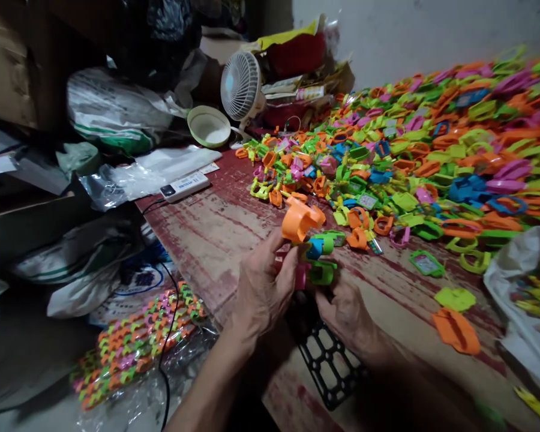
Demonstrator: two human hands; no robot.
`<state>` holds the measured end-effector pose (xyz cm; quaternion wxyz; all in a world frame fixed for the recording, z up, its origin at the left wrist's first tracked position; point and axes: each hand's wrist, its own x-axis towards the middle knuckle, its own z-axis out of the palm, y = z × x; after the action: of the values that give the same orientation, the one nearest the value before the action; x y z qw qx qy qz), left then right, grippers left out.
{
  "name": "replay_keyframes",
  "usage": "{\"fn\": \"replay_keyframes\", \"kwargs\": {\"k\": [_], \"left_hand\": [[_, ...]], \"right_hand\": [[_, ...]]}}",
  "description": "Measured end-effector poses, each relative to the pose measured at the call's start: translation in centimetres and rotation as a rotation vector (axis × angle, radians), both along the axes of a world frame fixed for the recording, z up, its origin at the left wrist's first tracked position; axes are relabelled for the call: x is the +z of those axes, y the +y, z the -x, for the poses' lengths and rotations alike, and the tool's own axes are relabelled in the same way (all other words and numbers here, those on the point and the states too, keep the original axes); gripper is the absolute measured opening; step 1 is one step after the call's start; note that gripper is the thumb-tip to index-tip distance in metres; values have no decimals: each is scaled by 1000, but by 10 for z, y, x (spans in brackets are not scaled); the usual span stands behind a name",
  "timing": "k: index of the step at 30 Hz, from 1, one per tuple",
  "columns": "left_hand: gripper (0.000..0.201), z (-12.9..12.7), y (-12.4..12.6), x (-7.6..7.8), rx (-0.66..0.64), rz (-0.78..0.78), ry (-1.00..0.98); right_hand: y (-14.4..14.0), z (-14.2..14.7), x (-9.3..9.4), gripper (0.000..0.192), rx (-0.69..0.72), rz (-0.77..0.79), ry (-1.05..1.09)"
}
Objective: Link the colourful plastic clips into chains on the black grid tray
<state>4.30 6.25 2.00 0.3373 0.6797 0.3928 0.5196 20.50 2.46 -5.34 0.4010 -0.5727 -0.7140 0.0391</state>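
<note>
My left hand (pixel 267 282) is closed, thumb and fingers pinching a small cluster of curved plastic pieces that look like toy watch bands. An orange band (pixel 297 222) tops the cluster, with a blue piece (pixel 315 248), a green band (pixel 323 272) and a pink piece (pixel 300 276) below it. From the lower right, my right hand (pixel 348 312) touches the underside of the green band; its fingertips are partly hidden, so I cannot tell its exact hold. A black plastic grid (pixel 330 369) lies beneath both hands, its upper part in shadow.
A heap of coloured plastic bands (pixel 387 144) covers the table's far right. Loose by my right arm lie an orange piece (pixel 456 330) and a yellow piece (pixel 454 299). A white sack (pixel 506 270) stands right. A fan (pixel 242 87), bowl (pixel 209 127) and power strip (pixel 186 187) sit behind.
</note>
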Motion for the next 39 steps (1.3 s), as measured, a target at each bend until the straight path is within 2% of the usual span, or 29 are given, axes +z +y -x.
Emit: {"fn": "replay_keyframes", "kwargs": {"k": [3, 6, 11, 17, 20, 23, 26, 28, 30, 31, 32, 34, 37, 39], "left_hand": [[21, 0, -1, 1, -11, 21, -45], [23, 0, -3, -2, -11, 20, -94], [18, 0, -5, -9, 92, -55, -89], [20, -4, -3, -10, 43, 7, -139], [21, -3, -1, -6, 19, 26, -121], [19, 9, 1, 6, 96, -78, -34], [17, 28, -5, 27, 227, -168, 110], [16, 35, -20, 41, 268, -195, 190], [15, 33, -41, 49, 227, -198, 208], [16, 28, -52, 49, 159, -168, 202], [20, 22, -64, 47, 87, -124, 163], [45, 9, -82, 36, -41, -25, 90], [54, -4, -93, 12, -132, 93, 61], [54, -6, -92, -1, -179, 138, 76]], "right_hand": [[-2, 6, 0, 22, -98, 61, -31], [-1, 13, 6, 24, -120, 75, -48], [2, 14, 6, 27, -52, 86, -48], [1, 12, -1, 28, -2, 84, 34], [1, 16, -2, 27, -5, 122, 43], [-3, 14, 0, 25, 11, 170, 113], [-17, 2, 14, 31, 36, 156, 146], [-32, -9, 34, 30, -19, 76, 155], [-48, -13, 57, 25, -81, -3, 220], [-56, -12, 68, 22, -86, -16, 285], [-63, -8, 77, 21, -74, 11, 375], [-75, 4, 86, 27, -17, 177, 600], [-84, 20, 83, 41, 52, 433, 842], [-85, 22, 78, 44, 88, 479, 845]]}}
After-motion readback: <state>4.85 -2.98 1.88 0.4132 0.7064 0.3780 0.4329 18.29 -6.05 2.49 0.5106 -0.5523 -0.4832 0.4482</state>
